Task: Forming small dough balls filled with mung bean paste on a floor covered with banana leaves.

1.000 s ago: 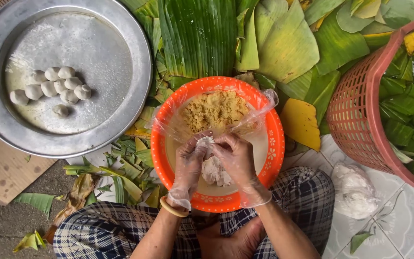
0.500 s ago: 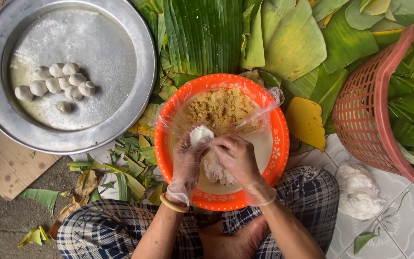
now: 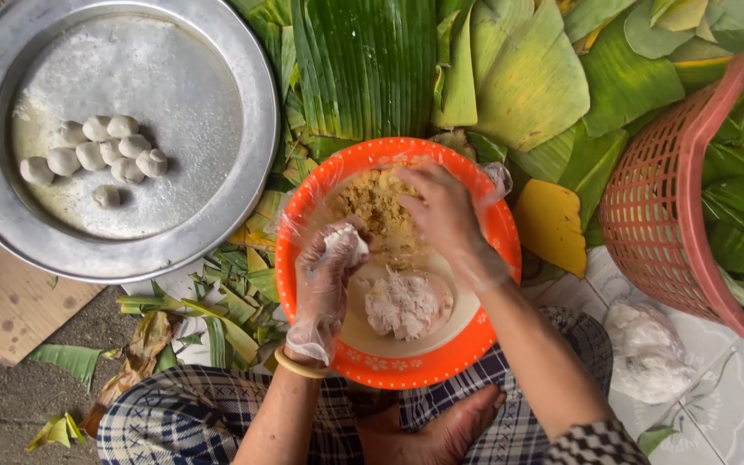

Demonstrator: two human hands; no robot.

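Dough piece: a small white lump (image 3: 344,241) lay cupped in the left hand, over the bowl's rim at about 9 o'clock.
Left hand: the left hand (image 3: 325,280), in a thin clear glove, had its fingers curled loosely round the dough piece; a yellow band (image 3: 300,365) sat on the wrist.
Right hand: the right hand (image 3: 441,211), also gloved, reached down into the crumbly filling, fingers bunched narrow on it; whether they had pinched any up could not be told.
Filling: a yellow-brown crumbly heap (image 3: 372,202) filled the bowl's 12 o'clock part, partly under the right hand.
Dough mass: a larger pale lump (image 3: 402,306) rested in the bowl toward 6 o'clock, apart from the filling.
Bowl: an orange bowl (image 3: 492,319) lined with clear plastic sat just above the person's checked lap (image 3: 174,422).
Foot: a bare foot (image 3: 441,430) lay below the bowl at 6 o'clock.
Tray: a round metal tray (image 3: 243,77) stood at 10 o'clock from the bowl, near it but not touching.
Balls: about eight shaped white balls (image 3: 96,155) lay clustered on the tray's left half.
Leaves: large green leaves (image 3: 510,77) were spread at 12 o'clock; cut green scraps (image 3: 226,301) lay at 8 o'clock.
Basket: a pink mesh basket (image 3: 647,198) with folded green leaves stood at 3 o'clock.
Bag: a white plastic bundle (image 3: 647,349) lay on the tiles at 4 o'clock.
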